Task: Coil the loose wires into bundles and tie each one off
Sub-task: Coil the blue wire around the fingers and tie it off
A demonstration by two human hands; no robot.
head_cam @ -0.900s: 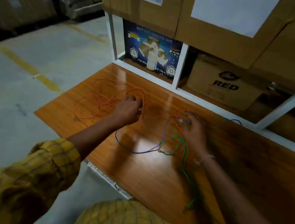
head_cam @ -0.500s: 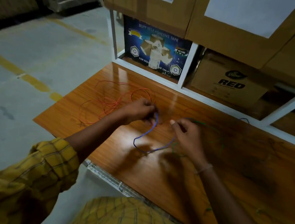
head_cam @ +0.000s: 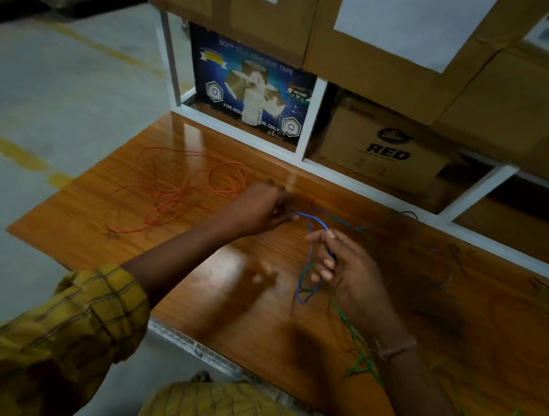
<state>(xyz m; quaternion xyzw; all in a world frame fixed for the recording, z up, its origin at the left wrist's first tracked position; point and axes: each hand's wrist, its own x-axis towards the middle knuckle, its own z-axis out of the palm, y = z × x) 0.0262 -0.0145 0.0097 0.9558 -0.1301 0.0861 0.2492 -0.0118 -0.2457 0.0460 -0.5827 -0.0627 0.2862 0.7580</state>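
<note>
On a glossy wooden tabletop [head_cam: 195, 267], an orange wire [head_cam: 181, 193] sprawls left of centre while a green wire [head_cam: 359, 343] trails lower right. At centre, the left hand [head_cam: 259, 211] pinches one end of a thin blue wire [head_cam: 313, 218]; the right hand [head_cam: 344, 268] curls around its loops. Light, limp and springy, it is probably best gripped where the loops cross.

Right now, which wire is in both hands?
The blue wire: it runs from the left hand to the right hand. The orange wire lies untouched on the table; the green wire trails by the right wrist.
</note>
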